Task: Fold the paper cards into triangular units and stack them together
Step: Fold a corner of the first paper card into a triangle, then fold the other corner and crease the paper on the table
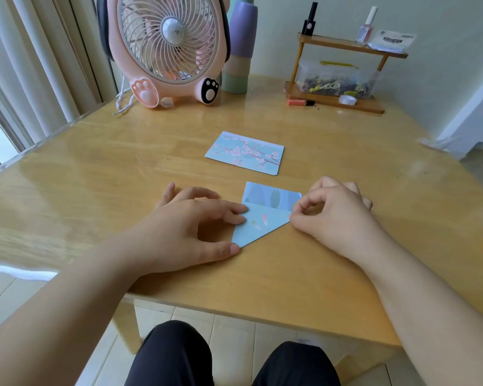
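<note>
A light blue paper card [262, 218] lies on the wooden table [262, 274] in front of me, with one corner folded over into a triangle and a strip of its patterned side showing behind. My left hand [184, 227] presses on the card's left edge, fingertips on the fold and thumb at the lower point. My right hand [335, 215] pinches the card's right corner between thumb and forefinger. A second card [246, 153] with pink blossoms on blue lies flat further back, untouched.
A pink fan [168, 48] and a stack of pastel cups [239, 51] stand at the back. At the back right a wooden shelf [343, 71] holds bottles, a clear box and tape. The table's front edge is near my knees.
</note>
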Tool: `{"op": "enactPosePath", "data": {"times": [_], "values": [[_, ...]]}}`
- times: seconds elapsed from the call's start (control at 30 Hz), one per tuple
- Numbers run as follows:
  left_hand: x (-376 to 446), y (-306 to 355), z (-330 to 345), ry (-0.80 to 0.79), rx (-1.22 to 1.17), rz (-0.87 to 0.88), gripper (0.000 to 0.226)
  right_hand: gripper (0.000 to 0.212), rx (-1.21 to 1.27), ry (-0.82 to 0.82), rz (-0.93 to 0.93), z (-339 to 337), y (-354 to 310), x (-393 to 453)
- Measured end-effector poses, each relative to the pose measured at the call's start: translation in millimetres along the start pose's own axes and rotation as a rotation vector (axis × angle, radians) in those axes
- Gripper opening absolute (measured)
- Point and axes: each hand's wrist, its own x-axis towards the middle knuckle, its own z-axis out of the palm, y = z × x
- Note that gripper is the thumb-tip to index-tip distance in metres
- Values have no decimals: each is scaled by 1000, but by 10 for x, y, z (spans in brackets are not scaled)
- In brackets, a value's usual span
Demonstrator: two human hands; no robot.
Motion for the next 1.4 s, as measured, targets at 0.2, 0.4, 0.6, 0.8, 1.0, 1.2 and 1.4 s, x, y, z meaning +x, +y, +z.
{"op": "enactPosePath", "data": {"times": [0.2,0.4,0.6,0.8,1.0,1.2,1.4], "values": [[-7,-8,7,9,6,3,58,12,10,5,71,-45,86,49],[-12,5,-1,-2,25,11,59,11,61,104,-186,-65,11,-77],[-10,32,-17,-19,57,6,62,22,200,-149,-365,191,-356,-294],[11,23,-66,-97,50,-11,70,23,232,-171,-285,254,-410,-259],[16,0,-67,-104,25,-9,61,12,199,-155,-61,63,-171,-67],[7,-14,-68,-99,8,-2,57,12,139,-118,4,-54,21,47],[10,-14,-69,-103,14,-2,60,10,110,-72,84,-69,90,103]]}}
